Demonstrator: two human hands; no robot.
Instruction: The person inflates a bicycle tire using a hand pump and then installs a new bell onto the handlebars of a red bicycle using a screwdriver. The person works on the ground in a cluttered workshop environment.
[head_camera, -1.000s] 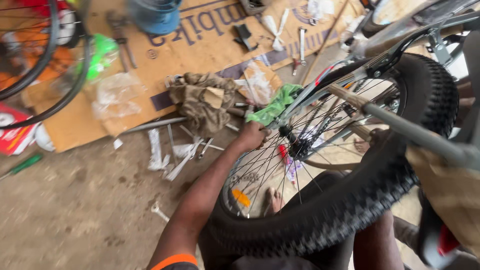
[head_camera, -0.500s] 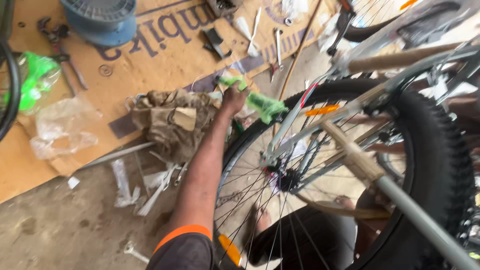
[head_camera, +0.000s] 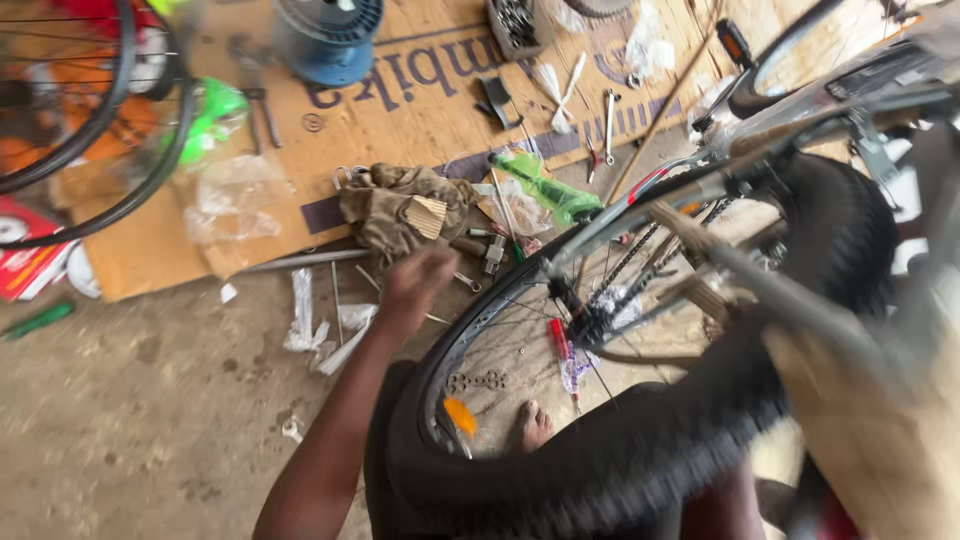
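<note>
Left hand (head_camera: 418, 280) beside wheel rim (head_camera: 440, 360)

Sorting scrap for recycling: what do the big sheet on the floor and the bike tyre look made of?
The sheet looks like brown cardboard: matt, creased, torn edges. The tyre looks like black rubber, dull with a knobbly tread, though blurred. The left hand reaches toward the rag.

I have just one view, from the head camera, and it looks steeply down from close above at the black-tyred spoked bicycle wheel (head_camera: 620, 400), facing outward over the grey concrete floor (head_camera: 130, 420) to the flat brown cardboard sheet (head_camera: 420, 120).
</note>
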